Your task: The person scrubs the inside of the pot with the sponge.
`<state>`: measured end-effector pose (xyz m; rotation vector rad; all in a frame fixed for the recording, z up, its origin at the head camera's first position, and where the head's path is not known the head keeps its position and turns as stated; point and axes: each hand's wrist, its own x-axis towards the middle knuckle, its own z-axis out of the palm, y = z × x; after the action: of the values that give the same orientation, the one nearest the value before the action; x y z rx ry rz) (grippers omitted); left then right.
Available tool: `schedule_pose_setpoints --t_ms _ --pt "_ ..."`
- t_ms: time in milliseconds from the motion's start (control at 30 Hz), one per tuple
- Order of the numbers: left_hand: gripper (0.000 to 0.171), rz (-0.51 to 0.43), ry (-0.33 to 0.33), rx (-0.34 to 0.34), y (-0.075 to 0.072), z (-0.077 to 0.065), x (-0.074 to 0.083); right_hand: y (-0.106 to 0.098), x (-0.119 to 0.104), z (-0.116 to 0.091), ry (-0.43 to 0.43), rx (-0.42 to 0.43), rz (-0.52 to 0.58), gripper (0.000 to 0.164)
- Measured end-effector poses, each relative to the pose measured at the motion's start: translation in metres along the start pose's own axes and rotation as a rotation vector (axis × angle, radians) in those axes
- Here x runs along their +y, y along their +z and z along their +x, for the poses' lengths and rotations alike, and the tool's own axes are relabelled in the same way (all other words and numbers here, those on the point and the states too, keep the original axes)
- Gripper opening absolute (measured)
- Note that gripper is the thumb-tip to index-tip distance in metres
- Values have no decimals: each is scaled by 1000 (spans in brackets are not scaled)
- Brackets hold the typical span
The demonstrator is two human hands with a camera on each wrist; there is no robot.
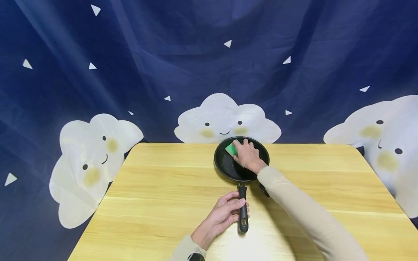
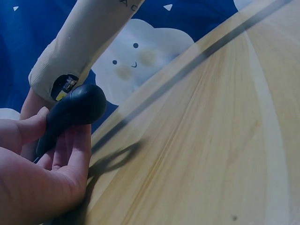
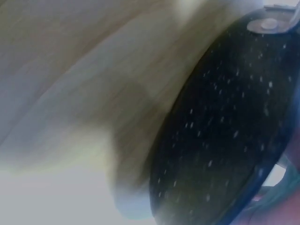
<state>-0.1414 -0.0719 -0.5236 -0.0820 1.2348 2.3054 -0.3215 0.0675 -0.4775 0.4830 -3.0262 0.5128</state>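
Note:
A black frying pan with white speckles sits near the far edge of the table, its handle pointing toward me. My left hand grips that handle, thumb on top and fingers around beneath; the left wrist view shows the handle's rounded end rising from the hand. Over the pan, my right hand holds a green sponge against the inside surface. In the right wrist view the speckled pan fills much of the picture, and the right fingers are mostly out of frame or blurred.
The light wooden table stretches out on both sides of the pan. Behind it hangs a dark blue curtain printed with smiling white clouds and small triangles. My right forearm crosses above the table's right half.

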Motion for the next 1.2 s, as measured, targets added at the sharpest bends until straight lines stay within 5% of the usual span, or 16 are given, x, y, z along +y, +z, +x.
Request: schedule_pose_setpoints --t_ms 433,1200 --pt "36 9 -8 -10 -1 -2 2 -10 15 -6 -65 -41 -92 40" --pt "37 7 6 7 -1 0 -1 -24 24 -14 -270 -125 -89 38"
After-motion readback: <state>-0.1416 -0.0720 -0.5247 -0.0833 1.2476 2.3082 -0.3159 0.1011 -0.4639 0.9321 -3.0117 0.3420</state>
